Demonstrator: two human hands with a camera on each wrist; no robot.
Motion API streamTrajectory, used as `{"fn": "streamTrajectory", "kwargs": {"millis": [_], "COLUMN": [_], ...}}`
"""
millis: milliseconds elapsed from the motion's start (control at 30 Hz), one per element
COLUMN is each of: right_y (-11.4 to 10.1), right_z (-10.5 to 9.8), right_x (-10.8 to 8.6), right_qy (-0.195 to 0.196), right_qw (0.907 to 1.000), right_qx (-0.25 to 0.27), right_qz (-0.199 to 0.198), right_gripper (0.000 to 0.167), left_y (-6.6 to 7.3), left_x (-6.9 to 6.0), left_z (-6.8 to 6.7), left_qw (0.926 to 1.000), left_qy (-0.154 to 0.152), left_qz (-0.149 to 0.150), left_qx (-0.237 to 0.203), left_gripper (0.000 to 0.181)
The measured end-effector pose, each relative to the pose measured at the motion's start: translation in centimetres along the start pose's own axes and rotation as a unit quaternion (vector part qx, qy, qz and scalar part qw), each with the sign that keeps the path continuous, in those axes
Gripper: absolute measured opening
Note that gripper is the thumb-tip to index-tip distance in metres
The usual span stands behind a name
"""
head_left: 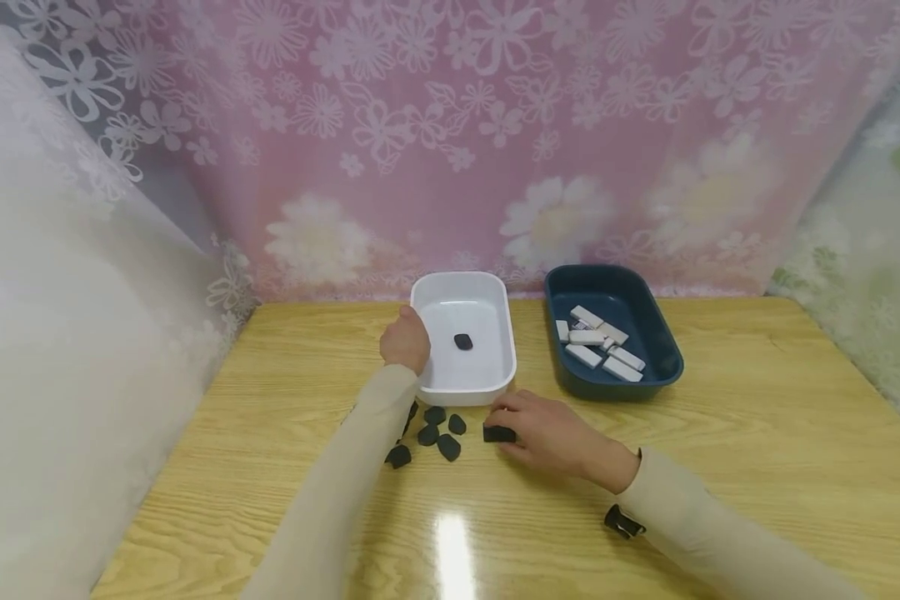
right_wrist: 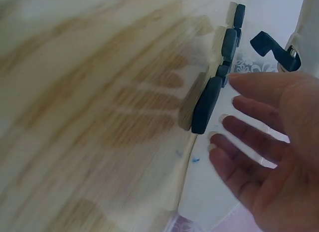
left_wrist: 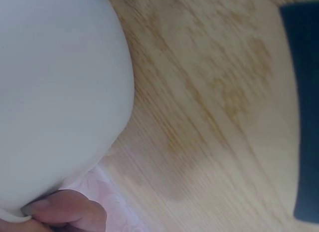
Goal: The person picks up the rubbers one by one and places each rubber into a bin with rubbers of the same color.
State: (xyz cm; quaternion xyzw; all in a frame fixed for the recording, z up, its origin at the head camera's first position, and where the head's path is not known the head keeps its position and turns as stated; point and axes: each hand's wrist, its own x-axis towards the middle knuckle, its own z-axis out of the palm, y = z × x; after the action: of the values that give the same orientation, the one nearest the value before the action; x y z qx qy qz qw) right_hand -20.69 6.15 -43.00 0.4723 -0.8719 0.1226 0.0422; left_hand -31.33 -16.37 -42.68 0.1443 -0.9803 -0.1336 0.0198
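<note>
Gripping the left rim of a white, rounded-rectangular plastic tub (head_left: 465,397), the left hand (head_left: 406,340) holds it from outside. Near the tub's front right corner, the right hand (head_left: 547,432) spreads loosely extended fingers about a black, flat-sided block (head_left: 499,434); contact is unclear. Flat, black, stone-like pieces (head_left: 448,447) lie before the tub, toward its left; one small black piece (head_left: 462,342) sits inside. Right of the tub, a navy plastic basin (head_left: 617,390) contains white rectangular blocks (head_left: 587,337).
</note>
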Motion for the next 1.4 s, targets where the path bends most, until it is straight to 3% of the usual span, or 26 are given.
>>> {"fn": "streamTrajectory", "kwargs": {"millis": [567,767,1000,1267,1400], "right_y": [0.5,0.5,0.3,1.1,1.6], "right_z": [0.5,-0.9,-3.5,-4.8,-5.1], "right_x": [0.1,0.1,1.6,3.6,4.6], "right_qy": [-0.017,0.011,0.04,0.056,0.07], "right_qw": [0.9975,0.9954,0.9929,0.9875,0.9867], "right_qx": [0.067,0.095,0.108,0.147,0.146], "right_qz": [0.015,-0.007,-0.03,-0.005,0.012], "right_gripper": [0.027,0.027,0.026,0.026,0.027], "left_y": [-0.3,-0.2,-0.2,-0.2,0.0], "left_x": [0.2,0.1,0.2,0.1,0.1], "left_z": [0.1,-0.1,-0.2,-0.1,0.1], "left_qw": [0.9999,0.9999,0.9999,0.9998,0.9999], "left_qy": [0.004,-0.001,0.002,-0.004,0.003], "left_qz": [0.007,0.005,0.001,-0.006,0.004], "left_qx": [-0.013,-0.016,-0.017,-0.02,-0.011], "left_gripper": [0.029,0.03,0.03,0.03,0.028]}}
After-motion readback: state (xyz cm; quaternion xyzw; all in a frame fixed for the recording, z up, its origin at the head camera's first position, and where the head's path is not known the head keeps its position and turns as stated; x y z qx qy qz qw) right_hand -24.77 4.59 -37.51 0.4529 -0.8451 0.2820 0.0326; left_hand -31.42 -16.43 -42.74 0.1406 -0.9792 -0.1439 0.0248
